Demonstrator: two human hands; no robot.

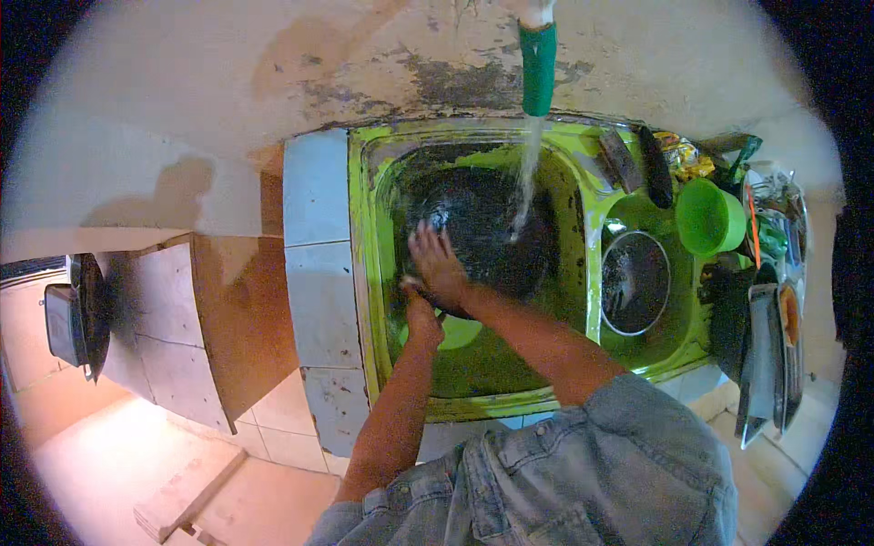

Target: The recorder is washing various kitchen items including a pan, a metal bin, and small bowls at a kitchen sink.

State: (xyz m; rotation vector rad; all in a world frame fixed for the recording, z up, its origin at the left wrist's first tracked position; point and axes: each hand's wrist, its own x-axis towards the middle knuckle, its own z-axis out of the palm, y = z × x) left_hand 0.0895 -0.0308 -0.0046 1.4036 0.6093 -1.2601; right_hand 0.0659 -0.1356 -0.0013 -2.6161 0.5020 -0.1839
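Observation:
A large round dark pan (505,205) lies in the left basin of a worn green double sink (471,409). Its near left rim is gripped by my left hand (423,317). My right hand (437,263) lies flat over the pan's left part, fingers extended; whether it holds anything beneath the palm cannot be told. Water (527,177) runs from a green hose end (539,68) into the pan's right part. A light green round thing (461,333), partly hidden by the pan, shows below it in the basin.
The right basin holds a round dark vessel with a pale rim (635,334). A green plastic cup (710,217), yellow packets (683,153) and a rack of dishes (765,362) stand at the right. Tiled counter (321,293) borders the sink's left side; a peeling wall rises behind.

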